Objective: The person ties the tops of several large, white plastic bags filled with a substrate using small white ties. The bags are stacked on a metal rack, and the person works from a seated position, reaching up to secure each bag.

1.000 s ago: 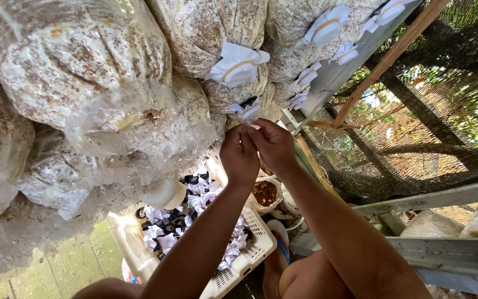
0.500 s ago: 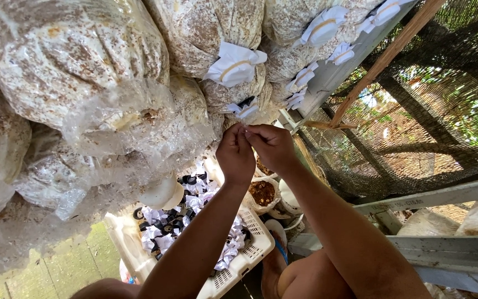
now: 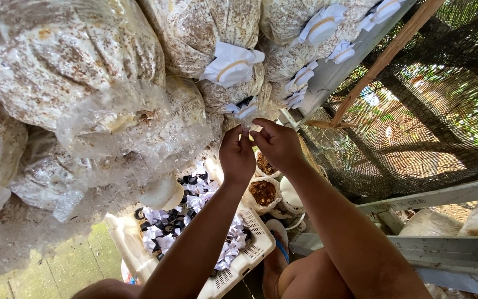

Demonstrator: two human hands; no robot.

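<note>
Left hand (image 3: 237, 158): raised, back toward the viewer, fingers drawn narrowly together at the tips, pinching the white paper-capped neck of a clear plastic bag packed with pale speckled substrate (image 3: 243, 111). What lies between the fingertips is too small to make out.

Right hand (image 3: 276, 143): raised beside the left, fingertips nearly touching it, fingers curled in close and narrow at the same bag neck, thumb pointing toward the left hand.

Capped bag neck: sits directly above both hands, in the middle of a stacked wall of similar bags, just below a larger bag mouth wrapped in white paper with a tan band (image 3: 231, 65).

Further white paper-capped bag necks (image 3: 322, 24): in a row up and to the right, along a grey metal rack rail (image 3: 334, 69).

Large clear plastic bag of mottled brown-white substrate (image 3: 67, 61): upper left, its loose plastic hanging down.

White slatted plastic crate (image 3: 248, 259): on the floor below the hands, holding crumpled white paper pieces and small black rings (image 3: 186, 213).

Open bag of brown substrate (image 3: 263, 192): beside the crate, under the right forearm.

Dark mesh netting (image 3: 438, 111): right side, behind a slanted wooden pole (image 3: 385, 58).
</note>
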